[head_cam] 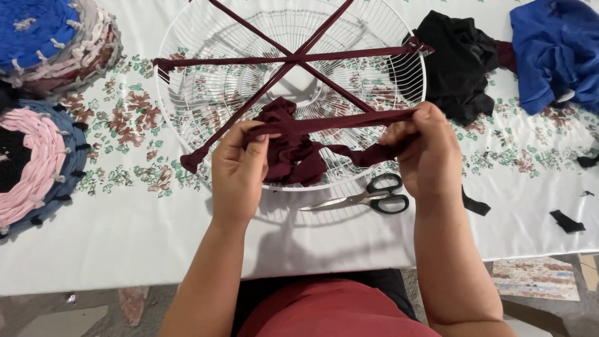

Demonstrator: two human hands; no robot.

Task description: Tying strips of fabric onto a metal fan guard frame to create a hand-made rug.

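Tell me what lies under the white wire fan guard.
Under the white wire fan guard shows the floral tablecloth. The maroon fabric pile covers part of the mesh; below that is hidden.

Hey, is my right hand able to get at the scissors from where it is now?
Probably yes. The scissors lie in the open on the table just below the right hand, nothing covering them. But that hand, like the left hand, is gripping the maroon strip, so it would have to let go first.

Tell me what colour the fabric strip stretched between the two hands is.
Dark maroon; the fabric strip shows best in the head view, pulled taut between the left hand and right hand.
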